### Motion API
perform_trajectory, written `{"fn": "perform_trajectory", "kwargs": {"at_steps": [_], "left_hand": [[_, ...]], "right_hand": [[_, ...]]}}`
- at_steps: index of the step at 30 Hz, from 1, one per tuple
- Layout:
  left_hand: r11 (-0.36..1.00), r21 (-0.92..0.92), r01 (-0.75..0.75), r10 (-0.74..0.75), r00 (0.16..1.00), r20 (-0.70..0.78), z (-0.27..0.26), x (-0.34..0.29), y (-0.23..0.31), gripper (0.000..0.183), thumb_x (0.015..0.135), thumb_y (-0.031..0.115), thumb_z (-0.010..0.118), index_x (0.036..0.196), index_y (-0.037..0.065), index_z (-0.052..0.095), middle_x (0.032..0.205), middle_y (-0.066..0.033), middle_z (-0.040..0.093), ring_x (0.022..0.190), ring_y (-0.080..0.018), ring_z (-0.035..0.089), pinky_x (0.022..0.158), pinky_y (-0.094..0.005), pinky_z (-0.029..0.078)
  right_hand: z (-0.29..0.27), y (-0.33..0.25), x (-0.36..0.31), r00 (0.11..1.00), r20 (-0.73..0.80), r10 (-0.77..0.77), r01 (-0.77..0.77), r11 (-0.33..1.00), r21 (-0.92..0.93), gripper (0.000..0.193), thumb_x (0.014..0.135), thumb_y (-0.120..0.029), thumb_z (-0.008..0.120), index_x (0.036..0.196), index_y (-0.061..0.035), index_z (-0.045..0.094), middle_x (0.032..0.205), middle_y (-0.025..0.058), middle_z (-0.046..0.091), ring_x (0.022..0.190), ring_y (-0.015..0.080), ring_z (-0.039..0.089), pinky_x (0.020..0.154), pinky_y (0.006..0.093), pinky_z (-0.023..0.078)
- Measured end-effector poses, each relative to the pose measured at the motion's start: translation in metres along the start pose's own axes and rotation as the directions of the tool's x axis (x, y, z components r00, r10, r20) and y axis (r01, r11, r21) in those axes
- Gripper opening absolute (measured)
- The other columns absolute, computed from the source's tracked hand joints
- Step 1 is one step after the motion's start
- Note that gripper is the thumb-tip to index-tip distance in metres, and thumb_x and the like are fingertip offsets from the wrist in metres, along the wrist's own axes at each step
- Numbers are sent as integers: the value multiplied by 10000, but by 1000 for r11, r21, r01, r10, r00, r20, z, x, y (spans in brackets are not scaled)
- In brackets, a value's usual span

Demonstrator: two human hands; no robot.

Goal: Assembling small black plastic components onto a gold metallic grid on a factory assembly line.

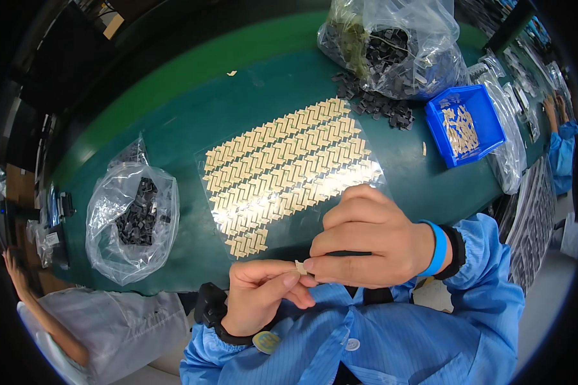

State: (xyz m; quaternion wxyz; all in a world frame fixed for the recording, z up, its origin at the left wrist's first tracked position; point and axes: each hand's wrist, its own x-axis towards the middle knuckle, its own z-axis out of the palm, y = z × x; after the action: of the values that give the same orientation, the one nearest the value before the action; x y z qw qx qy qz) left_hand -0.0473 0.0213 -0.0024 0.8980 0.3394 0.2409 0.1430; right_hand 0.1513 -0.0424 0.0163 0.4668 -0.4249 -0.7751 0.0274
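Both hands meet close to the chest, just below the near edge of the desk (192, 115). The left hand (263, 292) has thumb and forefinger pinched together on a small tan sticker (300, 266), and the right hand (366, 240) closes its fingertips on the same piece from the other side, with a thin dark part (350, 253) seemingly pressed under its fingers; how that part sits I cannot tell. Holding the work this near likely lets the eyes check the fit.

Just beyond the grip lies a clear sheet of tan stickers (289, 167) in slanted rows, its near rows partly bare, within easy reach for peeling. Farther out and to the right of the grip sit a blue bin (491, 138) and a big plastic bag of dark parts (398, 51), some spilled beside it. Left of the grip rests a second bag of dark parts (135, 218).

The desk has a green mat. A person in white (109, 327) sits far left, another blue sleeve (562, 154) works far right.
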Motion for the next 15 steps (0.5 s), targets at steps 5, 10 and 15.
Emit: {"fn": "perform_trajectory", "kwargs": {"at_steps": [5,10,15], "left_hand": [[915,350,-200,231,971,-51,8,1,-4,140,813,-35,508,916,-93,584,804,-187,613,659,-216,631,579,-272,536],[668,690,-278,357,933,31,11,4,2,140,772,-67,535,897,-85,595,804,-176,617,662,-196,634,572,-248,527],[416,793,-445,486,846,220,9,5,1,138,751,-72,553,879,-82,603,815,-183,619,641,-191,636,560,-236,521]], "right_hand": [[8,-4,-5,991,40,128,-129,991,36,152,672,-137,645,800,-66,603,789,19,542,727,178,512,654,303,373],[12,-1,-8,961,71,268,-276,943,184,121,702,-116,666,801,-61,623,809,18,565,715,185,516,650,297,368],[15,-2,-5,927,127,354,-376,866,329,57,718,-133,596,719,-88,560,761,10,516,710,187,498,654,313,354]]}}
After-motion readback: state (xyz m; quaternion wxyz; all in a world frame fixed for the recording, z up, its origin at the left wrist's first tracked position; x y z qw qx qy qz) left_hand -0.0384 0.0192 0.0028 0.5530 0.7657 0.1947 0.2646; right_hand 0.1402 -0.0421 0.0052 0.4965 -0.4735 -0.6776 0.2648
